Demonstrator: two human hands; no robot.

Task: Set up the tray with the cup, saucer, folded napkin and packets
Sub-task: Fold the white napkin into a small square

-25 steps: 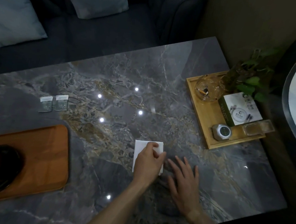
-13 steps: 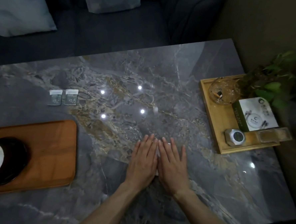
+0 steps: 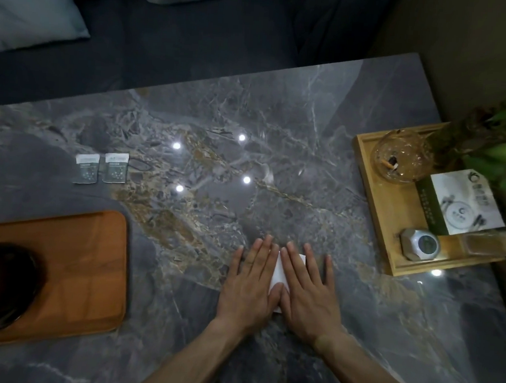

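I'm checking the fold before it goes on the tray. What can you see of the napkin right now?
The napkin is white and looks like thin paper. It lies flat on the marble table, near its front edge. Only a narrow strip shows between the left hand and the right hand, plus a corner by the right fingers. Both palms press down on it, so its folds are hidden.

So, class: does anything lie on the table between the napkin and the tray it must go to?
Nothing visible does. The napkin lies under both hands, and bare table runs left to the tray. The packets lie farther back.
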